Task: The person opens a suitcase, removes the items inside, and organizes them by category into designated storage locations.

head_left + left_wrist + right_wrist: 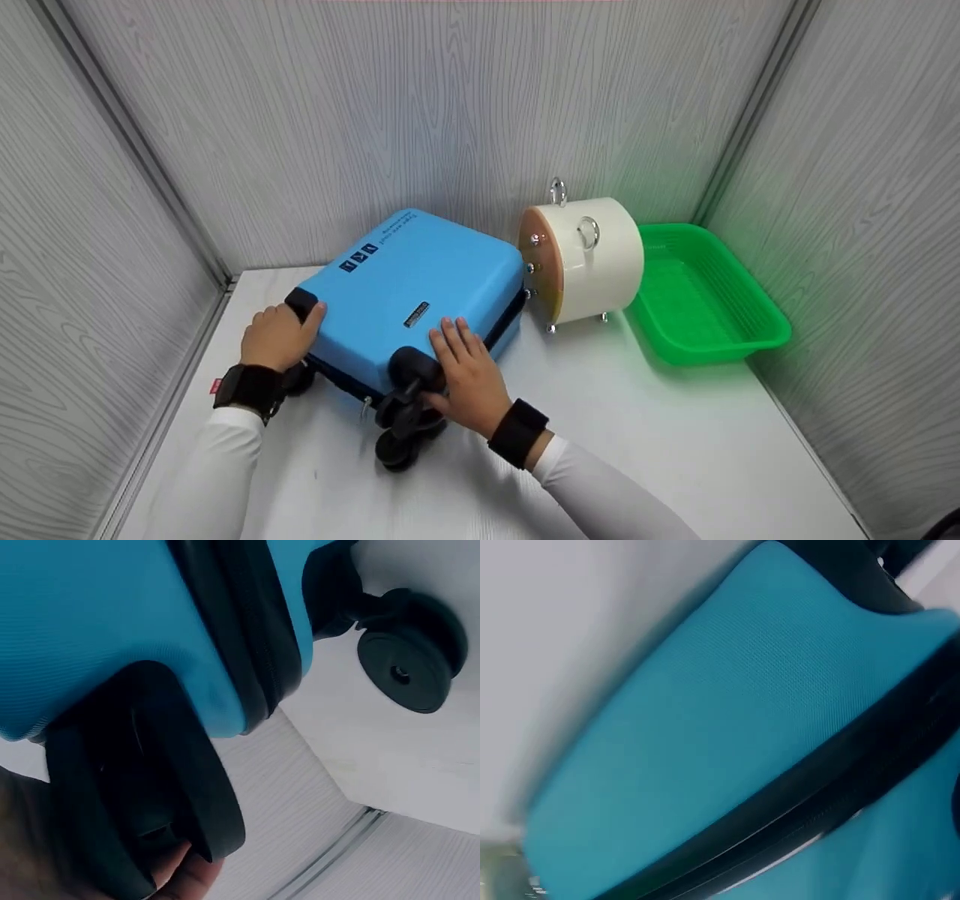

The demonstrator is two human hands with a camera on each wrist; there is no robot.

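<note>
A blue hard-shell suitcase (420, 277) lies flat on the white table (637, 435), its black wheels (397, 448) toward me. My left hand (281, 337) grips the near-left corner at the black wheel housing (302, 301). In the left wrist view a fingertip (184, 874) curls under that housing (150, 787), below the blue shell (112, 622), with another wheel (409, 664) beyond. My right hand (465, 375) rests with straight fingers on the shell by the near-right wheel housing (411, 366). The right wrist view shows only blue shell (705, 735) and the dark zipper band (832, 787).
A cream drum-shaped box (592, 259) with metal rings and a wooden end stands just right of the suitcase. A green plastic basket (750, 330) sits in the far right corner. Grey wood-grain walls close in the table on three sides.
</note>
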